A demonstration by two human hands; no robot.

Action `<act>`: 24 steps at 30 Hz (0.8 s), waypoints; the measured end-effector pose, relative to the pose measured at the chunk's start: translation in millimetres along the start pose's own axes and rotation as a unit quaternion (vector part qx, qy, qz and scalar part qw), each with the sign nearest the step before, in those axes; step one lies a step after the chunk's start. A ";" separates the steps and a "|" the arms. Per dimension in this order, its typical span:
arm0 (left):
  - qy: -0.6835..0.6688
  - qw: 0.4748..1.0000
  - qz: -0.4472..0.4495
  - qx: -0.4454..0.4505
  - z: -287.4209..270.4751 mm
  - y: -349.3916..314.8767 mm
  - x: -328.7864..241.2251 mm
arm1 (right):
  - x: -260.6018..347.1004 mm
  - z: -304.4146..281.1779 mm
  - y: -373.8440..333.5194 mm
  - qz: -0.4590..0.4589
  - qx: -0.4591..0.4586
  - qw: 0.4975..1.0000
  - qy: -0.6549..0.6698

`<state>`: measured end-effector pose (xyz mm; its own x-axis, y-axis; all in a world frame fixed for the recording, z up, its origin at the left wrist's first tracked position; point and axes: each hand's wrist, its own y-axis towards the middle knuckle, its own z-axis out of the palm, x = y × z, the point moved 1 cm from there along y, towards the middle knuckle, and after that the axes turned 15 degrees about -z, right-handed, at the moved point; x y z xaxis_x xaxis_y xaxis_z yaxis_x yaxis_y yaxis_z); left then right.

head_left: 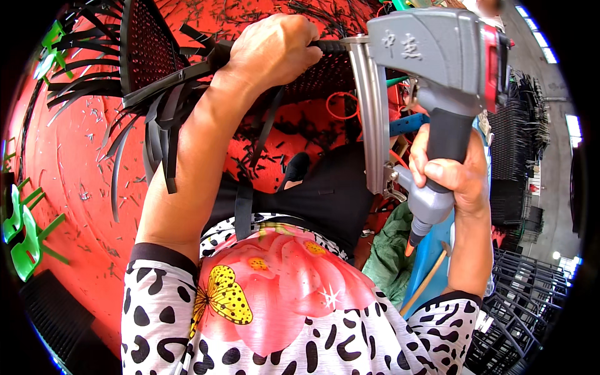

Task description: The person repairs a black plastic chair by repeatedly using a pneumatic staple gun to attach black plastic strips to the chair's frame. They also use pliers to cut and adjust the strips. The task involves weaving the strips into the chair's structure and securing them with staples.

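Two bare hands are seen at work over one red floor (69, 162), which is strewn with short black offcuts beyond the fingers. One woven black panel (150, 44), set on a dark frame, is held up ahead of the left fingers; loose black strips (164, 134) hang from its lower edge below and to the left of that hand, too many and too tangled to be counted with certainty. One grey pneumatic staple gun (437, 62) is raised to the right of the left fingers, its long metal magazine (374, 119) running down between the two hands and its nose set against the frame rail just beside the left fingertips. The left hand (272, 50) is closed over the top of the frame rail, fingers curled and pressed together around it. The right hand (453, 172) is wrapped around the gun's black grip, fingers clenched tight side by side; whether the trigger is pressed cannot be told. Stacks of black wire-like frames (522, 300) are piled to the right of the right fingers. Two green plastic pieces (25, 231) lie on the floor far to the left of the left fingers.
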<state>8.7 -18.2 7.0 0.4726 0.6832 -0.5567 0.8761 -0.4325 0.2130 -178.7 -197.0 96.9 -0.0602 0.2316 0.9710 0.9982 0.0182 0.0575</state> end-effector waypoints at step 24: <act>-0.009 0.998 0.068 -0.010 0.6 -11.5 -1.1 | -0.9 1.2 18.2 0.062 0.044 0.997 0.002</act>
<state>-2.0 -14.3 4.6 0.5861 0.6076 -0.5360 0.8055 -0.5088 0.3040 -160.5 -195.7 96.7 0.0645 0.2339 0.9701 0.9937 0.0748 -0.0841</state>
